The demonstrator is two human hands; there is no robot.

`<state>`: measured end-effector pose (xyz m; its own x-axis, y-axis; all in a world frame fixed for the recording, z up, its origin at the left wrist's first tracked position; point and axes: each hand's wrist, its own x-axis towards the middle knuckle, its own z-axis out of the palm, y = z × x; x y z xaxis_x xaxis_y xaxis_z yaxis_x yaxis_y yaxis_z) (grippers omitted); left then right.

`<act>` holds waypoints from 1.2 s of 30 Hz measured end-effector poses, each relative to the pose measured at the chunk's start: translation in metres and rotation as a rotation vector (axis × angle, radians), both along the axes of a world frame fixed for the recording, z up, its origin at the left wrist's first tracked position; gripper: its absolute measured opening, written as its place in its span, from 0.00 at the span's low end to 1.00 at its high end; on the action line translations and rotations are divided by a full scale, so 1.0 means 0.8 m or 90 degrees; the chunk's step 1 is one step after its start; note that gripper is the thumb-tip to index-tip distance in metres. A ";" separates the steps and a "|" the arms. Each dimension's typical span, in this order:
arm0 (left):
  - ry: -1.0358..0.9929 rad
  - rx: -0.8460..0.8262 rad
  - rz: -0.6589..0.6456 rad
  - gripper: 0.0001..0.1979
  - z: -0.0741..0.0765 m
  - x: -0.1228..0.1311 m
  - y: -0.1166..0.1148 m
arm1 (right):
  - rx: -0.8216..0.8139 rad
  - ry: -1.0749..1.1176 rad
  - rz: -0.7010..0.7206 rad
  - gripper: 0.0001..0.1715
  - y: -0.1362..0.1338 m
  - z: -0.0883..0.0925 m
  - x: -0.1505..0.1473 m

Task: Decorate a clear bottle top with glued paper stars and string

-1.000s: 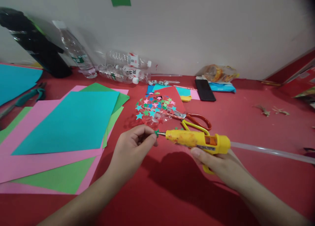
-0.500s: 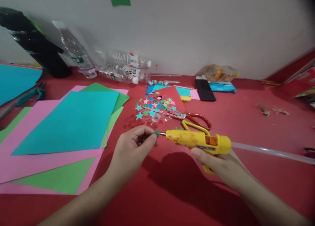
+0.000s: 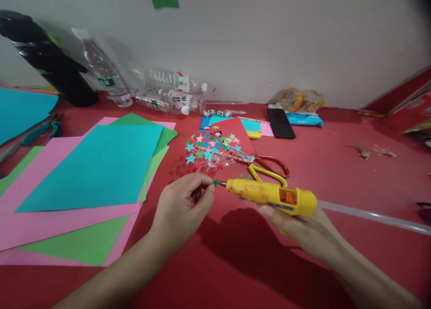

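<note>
Between thumb and fingertips, my left hand (image 3: 185, 203) pinches a small green paper star (image 3: 215, 182). My right hand (image 3: 296, 226) is wrapped round a yellow hot glue gun (image 3: 262, 193), whose metal nozzle points left and meets or nearly meets the star. A clear glue stick (image 3: 373, 214) sticks out of the gun's back end. Just beyond my hands lies a clear plastic piece covered with colourful stars (image 3: 208, 149). Scissors (image 3: 269, 167) with one red and one yellow handle rest beside it, near a few tiny green stars (image 3: 245, 176).
Coloured paper sheets (image 3: 97, 165) are layered on the left, with pliers (image 3: 37, 136) beyond them. Along the wall are a black flask (image 3: 50, 59), an upright plastic bottle (image 3: 103, 71), several lying bottles (image 3: 168, 93), a phone (image 3: 281, 122) and a blue packet (image 3: 305, 119).
The glue gun has tilted slightly, its glue stick now sloping lower at the right. My left hand still pinches the star at the nozzle, its fingers shifted a little.
</note>
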<state>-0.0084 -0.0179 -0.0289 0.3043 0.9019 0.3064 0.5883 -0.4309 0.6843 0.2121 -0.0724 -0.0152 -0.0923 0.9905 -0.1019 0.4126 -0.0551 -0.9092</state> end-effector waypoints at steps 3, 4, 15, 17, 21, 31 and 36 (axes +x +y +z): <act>0.099 0.165 -0.043 0.07 0.003 -0.004 0.000 | 0.036 -0.024 0.007 0.15 0.002 0.001 0.001; 0.100 0.180 -0.042 0.08 0.005 -0.004 0.000 | 0.029 -0.024 0.004 0.15 0.003 0.002 0.002; -0.326 -0.269 0.053 0.05 0.013 -0.023 0.027 | -0.170 -0.110 0.147 0.03 0.013 -0.023 -0.007; -0.331 -0.340 0.013 0.06 0.008 -0.022 0.027 | -0.131 -0.225 0.130 0.12 0.015 -0.028 -0.006; -0.339 -0.440 -0.029 0.07 0.006 -0.009 0.017 | -0.013 -0.487 0.148 0.19 0.019 -0.027 -0.006; -0.366 -0.578 -0.061 0.09 0.016 0.001 0.008 | 0.320 -0.529 0.158 0.14 0.025 0.005 -0.011; -0.400 -0.659 -0.107 0.09 0.014 -0.001 0.008 | 0.420 -0.279 0.202 0.04 0.048 0.023 -0.027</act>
